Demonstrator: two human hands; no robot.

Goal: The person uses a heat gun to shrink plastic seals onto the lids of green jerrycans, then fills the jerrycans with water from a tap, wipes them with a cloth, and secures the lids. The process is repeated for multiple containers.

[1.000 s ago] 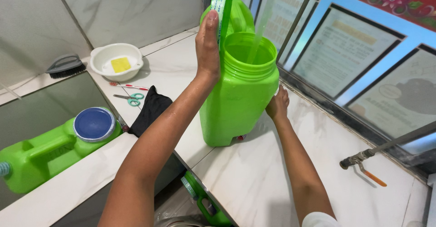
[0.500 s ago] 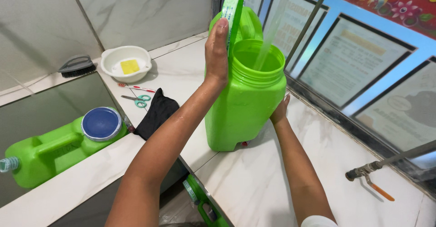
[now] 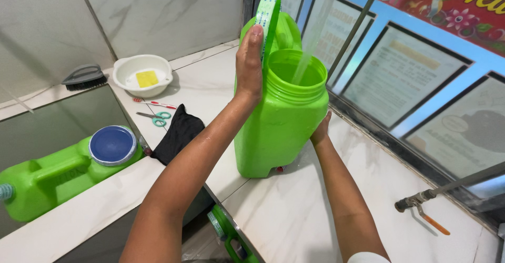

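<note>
1. You stand at a white marble counter [image 3: 294, 215] with tiled walls and a blue-framed window on the right.
2. The green jug [image 3: 281, 121] stands upright on the counter, a stream of water [image 3: 310, 42] falling into its wide mouth.
3. Your left hand [image 3: 249, 66] lies flat and open against the jug's upper side, beside the lid [image 3: 267, 18].
4. Your right hand [image 3: 320, 131] presses the far lower side; how its fingers sit, you cannot tell.
5. Expect stiff plastic, wet and slippery, growing heavy; the top handle [image 3: 286, 29] looks the surest hold.
</note>
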